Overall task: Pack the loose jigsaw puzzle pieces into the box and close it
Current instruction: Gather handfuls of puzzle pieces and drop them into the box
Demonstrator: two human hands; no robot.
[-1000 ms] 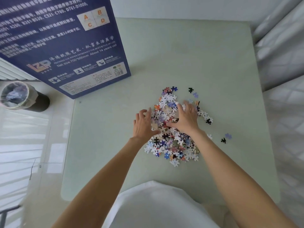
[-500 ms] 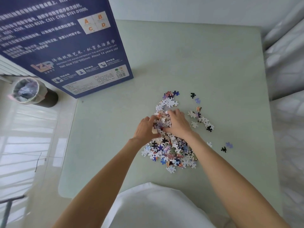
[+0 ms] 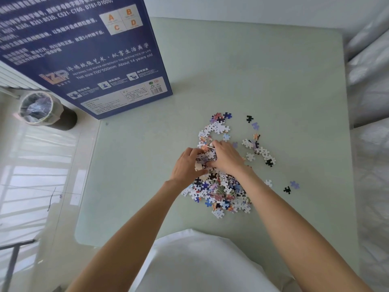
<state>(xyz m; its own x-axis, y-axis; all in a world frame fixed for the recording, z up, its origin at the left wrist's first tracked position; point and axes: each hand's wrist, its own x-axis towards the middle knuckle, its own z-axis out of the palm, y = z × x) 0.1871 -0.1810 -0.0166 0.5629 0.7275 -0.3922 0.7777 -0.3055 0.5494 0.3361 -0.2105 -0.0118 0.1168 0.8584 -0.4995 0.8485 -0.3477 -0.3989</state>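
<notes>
puzzle pieces (image 3: 207, 158) bunched, cupped between left hand (image 3: 187, 167) — right hand (image 3: 228, 158)

Two bare forearms reaching forward and converging, left hand (image 3: 188, 165) knuckles up with fingers curled inward around gathered pieces, right hand (image 3: 227, 158) close against it, fingers bent and cupped, both wrists angled toward each other

Both forearms are bare from elbow to wrist, with no sleeve reaching into sight. The left hand (image 3: 187, 165) and right hand (image 3: 228, 158) wear no rings, watch or bands. A plain white garment (image 3: 200, 264) covers the torso below.
</notes>
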